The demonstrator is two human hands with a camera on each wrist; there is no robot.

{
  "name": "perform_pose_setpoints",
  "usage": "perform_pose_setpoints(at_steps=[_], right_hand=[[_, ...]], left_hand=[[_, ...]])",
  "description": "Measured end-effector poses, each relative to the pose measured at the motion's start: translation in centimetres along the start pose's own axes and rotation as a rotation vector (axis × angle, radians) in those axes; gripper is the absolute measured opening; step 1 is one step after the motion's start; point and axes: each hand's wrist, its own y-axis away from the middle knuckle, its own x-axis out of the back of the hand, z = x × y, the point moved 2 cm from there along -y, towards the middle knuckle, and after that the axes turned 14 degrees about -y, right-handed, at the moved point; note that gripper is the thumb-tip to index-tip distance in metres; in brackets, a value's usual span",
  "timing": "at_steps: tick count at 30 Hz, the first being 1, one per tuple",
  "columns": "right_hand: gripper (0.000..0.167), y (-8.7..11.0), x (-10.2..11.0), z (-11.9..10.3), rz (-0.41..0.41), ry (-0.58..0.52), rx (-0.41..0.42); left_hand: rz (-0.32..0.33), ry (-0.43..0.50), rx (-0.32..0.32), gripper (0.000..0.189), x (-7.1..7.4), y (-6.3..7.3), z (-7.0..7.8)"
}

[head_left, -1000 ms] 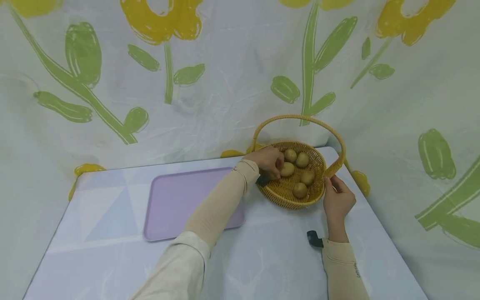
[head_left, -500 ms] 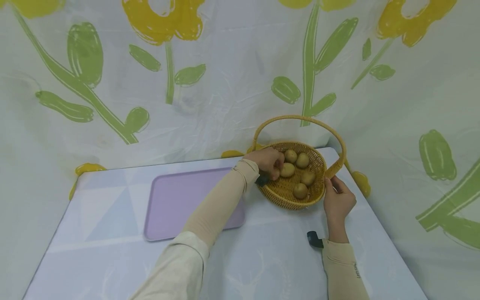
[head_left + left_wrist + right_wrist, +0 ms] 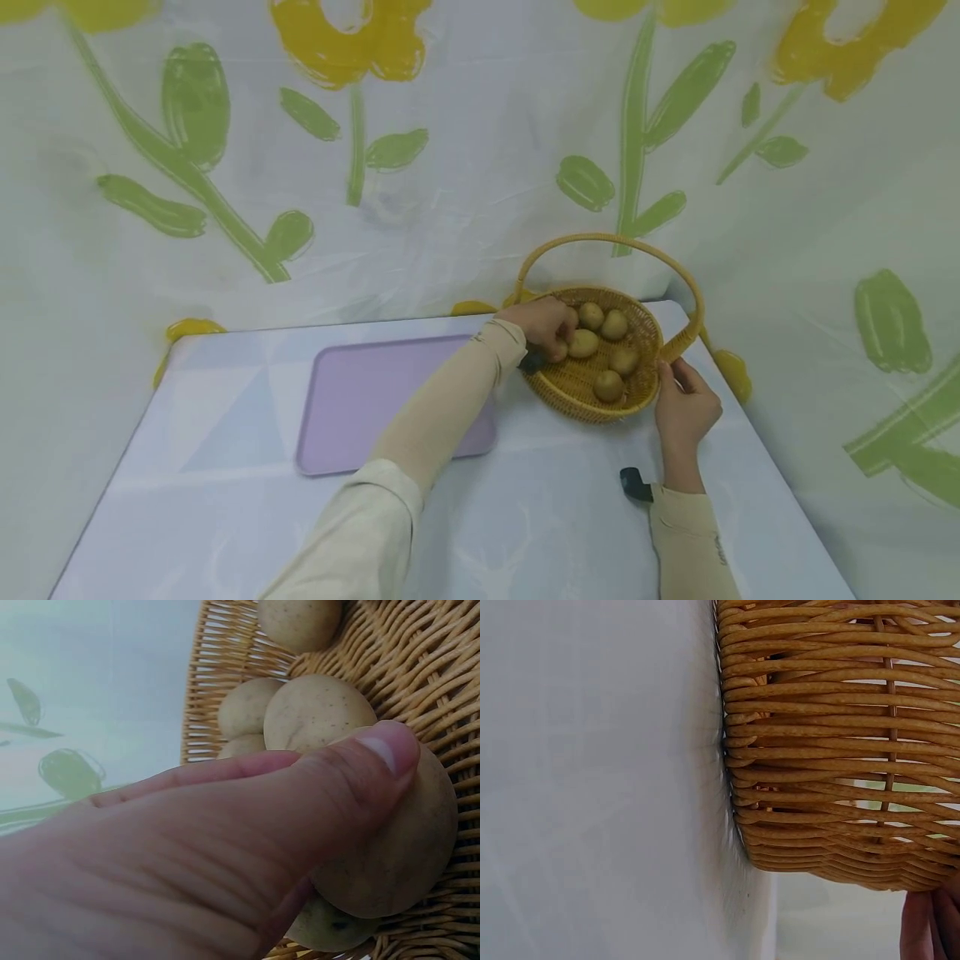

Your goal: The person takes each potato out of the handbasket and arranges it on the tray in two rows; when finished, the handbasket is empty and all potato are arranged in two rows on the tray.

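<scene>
A round wicker basket (image 3: 570,407) with a tall arched handle stands at the far right of the table, holding several potatoes (image 3: 623,360). Inside its left part, my left hand (image 3: 542,323) reaches down among them. The left wrist view shows the thumb laid over one potato (image 3: 405,855), which that hand grips; its other fingers are mostly hidden. Other potatoes (image 3: 319,712) lie close beside it. At the basket's right side, my right hand (image 3: 686,408) pinches the rim near the foot of the handle. Only its fingertips (image 3: 916,922) show in the right wrist view, against the wicker wall.
A flat lilac tray (image 3: 352,417) lies left of the basket, partly covered by my left forearm. The table (image 3: 555,517) has a pale patterned cover. Behind it hangs a curtain (image 3: 480,208) printed with yellow flowers and green leaves, close to the basket's back.
The head view has shifted slightly, so everything appears a little farther right. Both hands keep nearly the same places at the basket, and the potatoes in view lie as before.
</scene>
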Motion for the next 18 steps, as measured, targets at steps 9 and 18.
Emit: perform_pose_setpoints(at_steps=[9, 18], right_hand=[[0.032, 0.20, 0.09, -0.20, 0.000, 0.021, 0.000], [0.033, 0.18, 0.06, -0.12, -0.003, 0.047, -0.006]], left_hand=[[0.009, -0.004, -0.001, 0.028, -0.02, -0.12, 0.06], [0.010, -0.007, 0.018, 0.027, -0.14, -0.16, 0.04]])
